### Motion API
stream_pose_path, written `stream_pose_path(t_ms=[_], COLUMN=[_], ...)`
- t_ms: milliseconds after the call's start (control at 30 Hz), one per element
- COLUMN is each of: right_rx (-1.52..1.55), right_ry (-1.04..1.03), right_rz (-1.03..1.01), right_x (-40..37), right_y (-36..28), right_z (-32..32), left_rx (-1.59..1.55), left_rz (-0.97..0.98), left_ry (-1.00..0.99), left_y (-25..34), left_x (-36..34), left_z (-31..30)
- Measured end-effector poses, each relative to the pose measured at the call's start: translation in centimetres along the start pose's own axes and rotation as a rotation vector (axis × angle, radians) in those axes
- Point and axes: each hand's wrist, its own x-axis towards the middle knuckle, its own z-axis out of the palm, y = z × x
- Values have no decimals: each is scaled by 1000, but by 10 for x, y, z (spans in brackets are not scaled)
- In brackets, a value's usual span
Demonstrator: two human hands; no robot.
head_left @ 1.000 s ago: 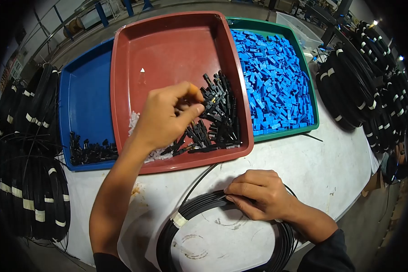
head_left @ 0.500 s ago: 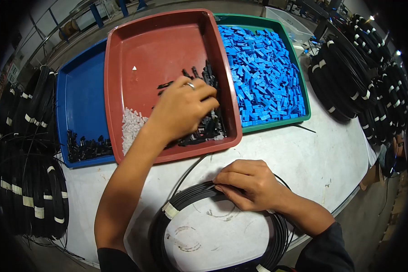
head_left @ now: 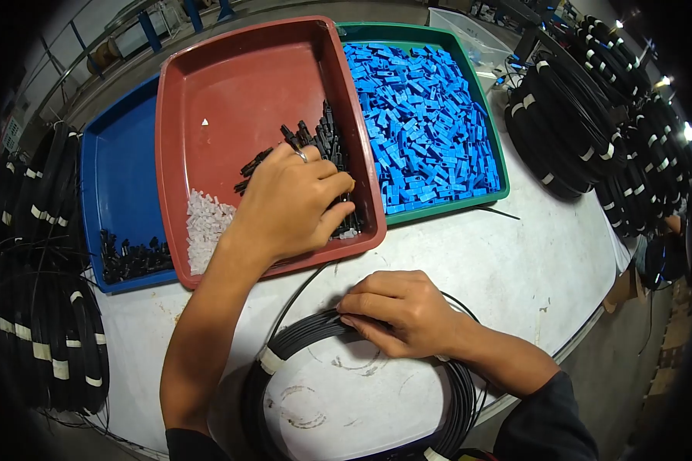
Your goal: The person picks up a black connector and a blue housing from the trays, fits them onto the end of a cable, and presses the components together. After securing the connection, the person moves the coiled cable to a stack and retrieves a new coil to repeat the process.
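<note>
Spillage is my first worry. My left hand (head_left: 296, 203) is curled down into the heap of black connectors (head_left: 327, 142) in the red tray (head_left: 207, 84). Its fingertips are buried, so I cannot tell whether they pinch one piece or several. A careless scoop, I judge, could drag extras over the low rim just under the palm. It could also shove black parts into the small white pieces (head_left: 204, 223) lying left of those fingers. The connectors are slim, hard plastic sticks, heaped crosswise, and they look likely to snag one another.

My right hand (head_left: 396, 311) has its fingers pressed together over the top arc of the cable coil (head_left: 284, 349), thumb closed against them, clamping the strands on the table (head_left: 530, 261). The cable is thin, glossy and looks springy. A white tape band (head_left: 271, 359) binds it left of the fingertips, and one loose strand runs up from there toward the red tray. If that grip eases, I expect the turns to spring apart and tangle. To the right of the left fingers, a green tray (head_left: 396, 31) holds blocky blue plastic pieces (head_left: 423, 115).
</note>
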Motion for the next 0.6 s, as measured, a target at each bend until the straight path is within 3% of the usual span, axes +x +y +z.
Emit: stream_pose_path(t_ms=[367, 600], right_rx=[11, 3], right_ry=[42, 38], right_rz=[-21, -31], right_x=[-1, -1], right_y=[2, 2], right_z=[4, 4], left_rx=[177, 285], left_rz=[-297, -285], left_ry=[54, 92], left_y=[22, 23], left_x=[5, 0], left_z=[18, 27])
